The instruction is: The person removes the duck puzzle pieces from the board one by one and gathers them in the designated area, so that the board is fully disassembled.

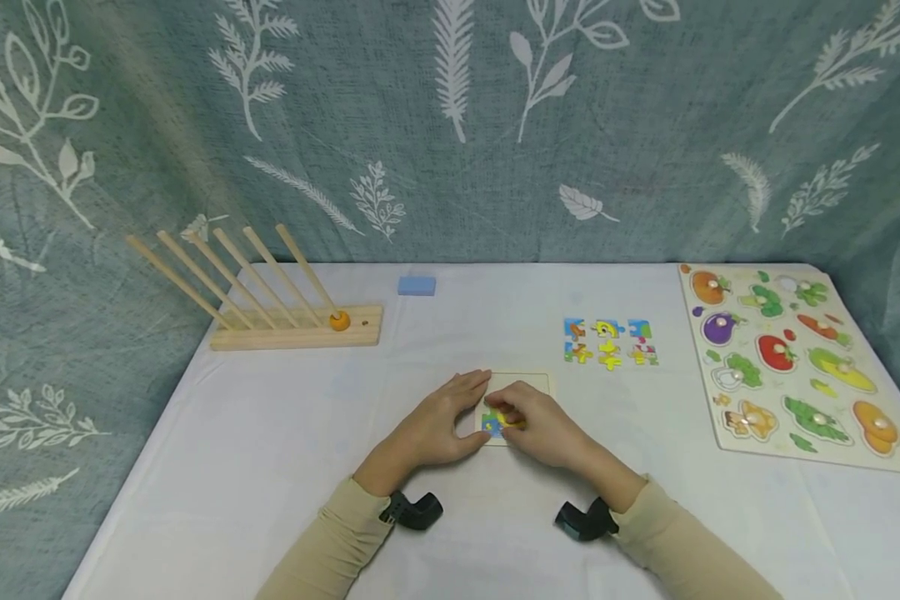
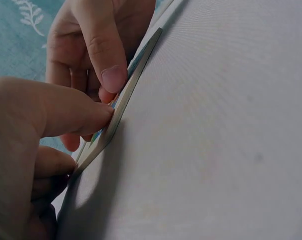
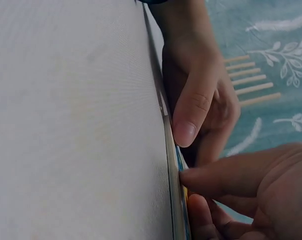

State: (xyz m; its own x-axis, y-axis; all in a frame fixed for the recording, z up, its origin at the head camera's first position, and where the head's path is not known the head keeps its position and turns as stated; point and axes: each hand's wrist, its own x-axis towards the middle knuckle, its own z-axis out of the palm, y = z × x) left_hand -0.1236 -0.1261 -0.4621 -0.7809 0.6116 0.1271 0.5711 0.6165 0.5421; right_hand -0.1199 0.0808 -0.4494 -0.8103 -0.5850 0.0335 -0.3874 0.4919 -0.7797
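Note:
A small wooden puzzle board point(image 1: 525, 383) lies on the white table, a few blue, green and yellow pieces point(image 1: 491, 425) in its lower left part. My left hand point(image 1: 437, 423) holds the board at its left side, the thumb at the near edge and the fingers toward the far corner. Over the board my right hand point(image 1: 546, 423) has its thumb and fingers curled together on a yellow puzzle piece point(image 1: 512, 417), mostly covered by the fingers. In the left wrist view, the left thumb point(image 2: 76, 111) touches the board's edge point(image 2: 122, 107).
Several loose puzzle pieces point(image 1: 607, 343) lie in two rows beyond my right hand. A vegetable peg board point(image 1: 787, 367) is at the right. Far left stands a wooden rack point(image 1: 292, 335) with upright rods and an orange bead point(image 1: 340, 321); a blue block point(image 1: 417, 286) lies near the back edge.

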